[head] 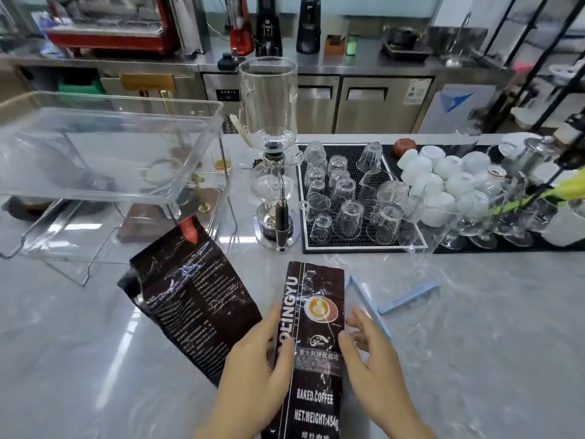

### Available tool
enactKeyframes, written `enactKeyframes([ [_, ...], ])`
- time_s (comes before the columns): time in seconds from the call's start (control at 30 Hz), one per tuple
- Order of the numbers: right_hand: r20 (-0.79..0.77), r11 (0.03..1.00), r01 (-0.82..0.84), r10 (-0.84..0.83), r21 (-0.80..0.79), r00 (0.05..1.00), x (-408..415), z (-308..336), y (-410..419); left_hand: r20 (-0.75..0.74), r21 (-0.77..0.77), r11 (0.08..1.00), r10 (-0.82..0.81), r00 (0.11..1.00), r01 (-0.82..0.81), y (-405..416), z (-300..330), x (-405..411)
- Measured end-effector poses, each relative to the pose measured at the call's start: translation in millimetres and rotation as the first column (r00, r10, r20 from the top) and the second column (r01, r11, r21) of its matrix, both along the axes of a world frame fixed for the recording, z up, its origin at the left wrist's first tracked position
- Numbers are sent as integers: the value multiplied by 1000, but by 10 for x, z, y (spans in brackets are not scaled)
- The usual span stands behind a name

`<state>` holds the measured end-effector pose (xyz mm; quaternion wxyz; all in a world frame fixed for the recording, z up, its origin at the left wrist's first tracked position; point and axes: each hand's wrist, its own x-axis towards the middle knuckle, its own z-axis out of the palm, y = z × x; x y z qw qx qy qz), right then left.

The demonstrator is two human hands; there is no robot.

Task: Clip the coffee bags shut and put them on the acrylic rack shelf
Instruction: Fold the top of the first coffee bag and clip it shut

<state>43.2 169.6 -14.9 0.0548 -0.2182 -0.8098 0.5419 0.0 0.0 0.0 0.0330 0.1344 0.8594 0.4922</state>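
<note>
Pale grey marble-patterned worktop (474,359) in foreground, glossy, reflecting overhead light. Black rubber drain mat (345,245) at its far side, carrying upturned clear glasses (348,217); white cups (449,179) stacked just beside, to the right. Glass siphon brewer (272,153) upright left of the mat. Behind, stainless steel back counter (364,61) with under-counter fridge doors (367,106). On that counter: red espresso machine (110,23) at left, dark grinders (269,26) near centre. Black metal shelving (538,58) at far right.

Two coffee bags (313,337) lie before the acrylic rack (104,147), clip (370,305) right of them.
</note>
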Motion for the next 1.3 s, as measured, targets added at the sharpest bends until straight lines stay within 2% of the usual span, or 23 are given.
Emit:
enactKeyframes([
  [0.1, 40, 989, 5, 1, -149, 999, 19, -78, -18, 104, -36, 999, -5, 995, 9, 8, 7, 50],
  [0.2, 101, 982, 20, -1, -185, 995, 43, -156, -45, 213, -21, 1000, 21, 977, -16, 7, -7, 98],
  [0.27, 113, 980, 38, -16, -194, 994, 37, -194, -34, 225, -16, 1000, 28, 974, -25, 15, 0, 119],
  [0.37, 98, 968, 78, -55, -240, 994, 22, -168, -39, 274, 108, 989, 64, 959, -97, 53, -10, 144],
  [0.47, -5, 967, 70, -74, -247, 997, 18, -15, -78, 317, 224, 950, 140, 938, -218, 58, -30, 157],
  [0.6, -183, 979, 33, -70, -200, 981, 52, 199, -123, 227, 316, 910, 201, 953, -268, 32, 27, 162],
  [0.73, -294, 987, 36, -82, -157, 952, 78, 279, -147, 65, 349, 907, 228, 971, -236, 38, 97, 171],
  [0.83, -353, 991, 36, -80, -130, 932, 94, 298, -138, 6, 373, 906, 216, 976, -203, 46, 111, 184],
  [1.03, -411, 992, 5, -55, -123, 910, 130, 284, -112, -77, 452, 878, 214, 974, -157, 30, 85, 172],
  [1.17, -422, 986, -30, -44, -166, 906, 167, 246, -104, -179, 462, 874, 260, 949, -153, 18, 70, 166],
  [1.3, -405, 990, -18, -41, -139, 913, 169, 272, -79, -215, 431, 894, 232, 949, -121, -22, 20, 154],
])
